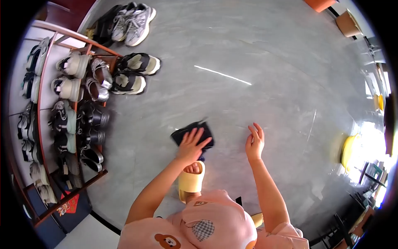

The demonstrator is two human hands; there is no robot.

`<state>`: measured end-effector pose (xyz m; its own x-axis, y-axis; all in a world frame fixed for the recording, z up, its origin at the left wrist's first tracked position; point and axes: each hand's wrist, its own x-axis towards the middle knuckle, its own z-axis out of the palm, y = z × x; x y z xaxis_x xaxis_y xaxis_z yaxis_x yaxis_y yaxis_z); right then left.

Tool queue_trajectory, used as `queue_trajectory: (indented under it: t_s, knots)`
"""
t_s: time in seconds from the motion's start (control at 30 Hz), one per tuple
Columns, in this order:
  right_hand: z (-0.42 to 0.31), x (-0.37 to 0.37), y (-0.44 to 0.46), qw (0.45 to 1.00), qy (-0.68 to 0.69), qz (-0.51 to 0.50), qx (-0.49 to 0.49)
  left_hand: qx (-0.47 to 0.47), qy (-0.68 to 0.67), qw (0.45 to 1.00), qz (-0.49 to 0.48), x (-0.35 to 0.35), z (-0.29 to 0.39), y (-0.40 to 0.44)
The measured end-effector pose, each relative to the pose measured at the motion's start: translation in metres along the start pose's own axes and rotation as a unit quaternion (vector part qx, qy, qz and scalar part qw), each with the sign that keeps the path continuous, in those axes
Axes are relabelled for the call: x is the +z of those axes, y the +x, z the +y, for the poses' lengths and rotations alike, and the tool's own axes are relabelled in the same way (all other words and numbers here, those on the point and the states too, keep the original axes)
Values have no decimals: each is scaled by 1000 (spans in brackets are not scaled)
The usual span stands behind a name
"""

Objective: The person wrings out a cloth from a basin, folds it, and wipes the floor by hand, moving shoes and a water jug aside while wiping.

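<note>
A dark folded cloth-like item (208,132) is just in front of the yellow slipper (191,181) on one foot. My left hand (192,145) lies over it with the fingers spread, palm down; what is under the palm is hidden. To the right, my right hand (256,143) hovers over the grey floor (282,103), its fingers a little bent and apart, touching nothing that shows. A second yellow slipper (257,220) shows partly beside the pink clothing.
On the left stands a shoe rack (76,191) with several pairs of shoes. Black-and-beige shoes (132,84) and grey sneakers (140,25) sit beside it. A yellow round object (350,152) and a brown bin (347,23) are at the right.
</note>
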<state>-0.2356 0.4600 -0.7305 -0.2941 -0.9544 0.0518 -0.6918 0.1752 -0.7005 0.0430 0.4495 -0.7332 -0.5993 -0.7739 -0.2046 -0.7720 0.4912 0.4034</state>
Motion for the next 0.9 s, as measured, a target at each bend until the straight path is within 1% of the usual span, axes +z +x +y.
queue_trajectory:
  t_s: [0.03, 0.07, 0.1, 0.17, 0.2, 0.27, 0.33, 0.37, 0.4, 0.47, 0.53, 0.57, 0.6, 0.63, 0.67, 0.7, 0.77, 0.8, 0.87, 0.9]
  knots:
    - [-2, 7, 3, 1000, 3, -5, -4, -46, -17, 999, 19, -8, -10, -25]
    - [-6, 12, 5, 1000, 4, -12, -2, -84, -21, 994, 61, -2, -21, -51]
    - [-9, 17, 6, 1000, 6, -19, -2, -152, -15, 984, 92, 6, -28, -77]
    - [-18, 27, 6, 999, 14, -34, -1, -278, -14, 942, 189, 30, -36, -125]
    - [-23, 30, 6, 999, 19, -41, -4, -368, -21, 907, 202, 48, -43, -149]
    - [-29, 35, 7, 998, 20, -51, -18, -503, -8, 809, 304, 68, -57, -168]
    - [-31, 38, 6, 997, 12, -59, -38, -605, 10, 722, 336, 60, -88, -153]
    - [-32, 39, 4, 997, 15, -69, -27, -612, 35, 710, 347, 53, -111, -143]
    - [-32, 39, 1, 997, 14, -76, -25, -594, 53, 716, 364, 44, -136, -130]
    - [-29, 40, -2, 996, 11, -87, -23, -518, 63, 751, 405, 12, -167, -89]
    - [-30, 38, -5, 995, 2, -91, -34, -487, 99, 790, 359, -7, -178, -42]
    - [-32, 36, -6, 995, 2, -92, -35, -483, 71, 807, 333, -26, -166, -9]
    - [-34, 33, -6, 995, 3, -92, -35, -416, 75, 843, 332, -29, -158, 20]
    - [-35, 31, -6, 995, 2, -95, -31, -352, 58, 863, 358, -26, -143, 54]
    - [-37, 29, -6, 995, 1, -96, -25, -322, 16, 889, 326, -34, -115, 87]
    - [-39, 27, -6, 995, -1, -98, -18, -276, -3, 906, 322, -31, -91, 116]
    - [-43, 22, -4, 995, 3, -96, -3, -160, -43, 945, 282, -37, -43, 161]
    - [-45, 21, -3, 996, 5, -92, 5, -104, -52, 960, 253, -39, -23, 179]
    - [-44, 23, 1, 996, -20, -85, -18, 25, -58, 967, 247, -10, 2, 197]
    - [-42, 24, 6, 996, -34, -82, -32, 62, -61, 971, 224, 0, 7, 199]
